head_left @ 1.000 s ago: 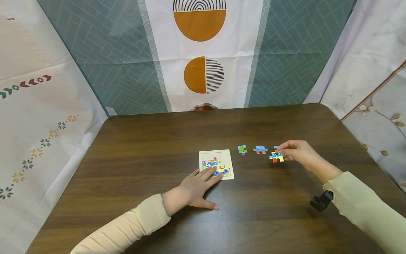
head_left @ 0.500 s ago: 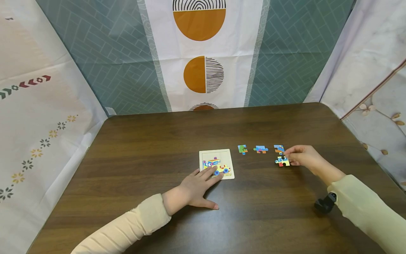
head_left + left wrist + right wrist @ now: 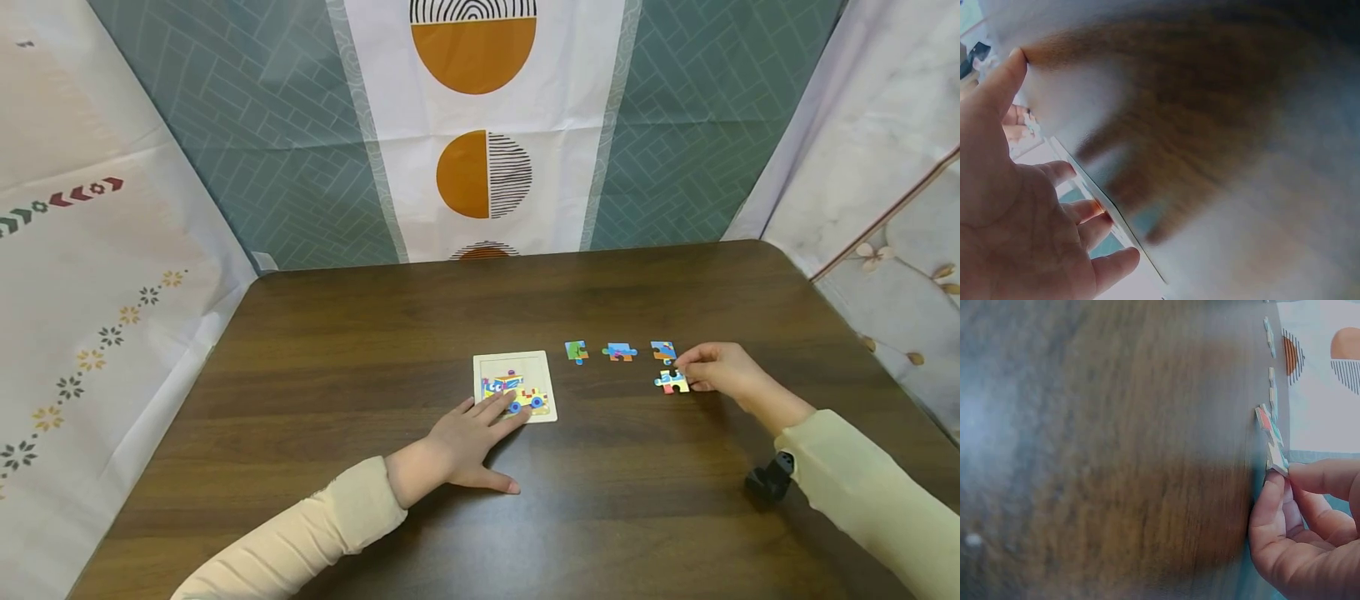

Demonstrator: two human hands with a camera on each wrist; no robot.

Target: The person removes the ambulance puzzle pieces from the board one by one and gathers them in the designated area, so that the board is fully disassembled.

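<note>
My left hand (image 3: 472,446) lies with spread fingers on the lower left part of a cream puzzle tray (image 3: 515,357), its thumb on the table. A partly assembled picture of a yellow vehicle with blue wheels (image 3: 528,402) shows inside the tray, partly covered by the fingers. At the right, my right hand (image 3: 716,369) pinches the edge of a jigsaw piece (image 3: 670,382) coloured yellow, blue and red. The right wrist view shows this piece (image 3: 1274,450) between thumb and fingertips, tilted. Just behind it lies a blue and orange jigsaw piece (image 3: 662,350).
A blue jigsaw piece (image 3: 619,352) and a green one (image 3: 576,351) lie in a row between the tray and the right hand. All rest on a dark wooden table (image 3: 360,333). Patterned cloths (image 3: 300,142) hang behind the table and at both sides.
My right hand has moved a little to the right and nearer with the pinched jigsaw piece, uncovering the blue and orange piece behind. The left hand stays on the tray.
</note>
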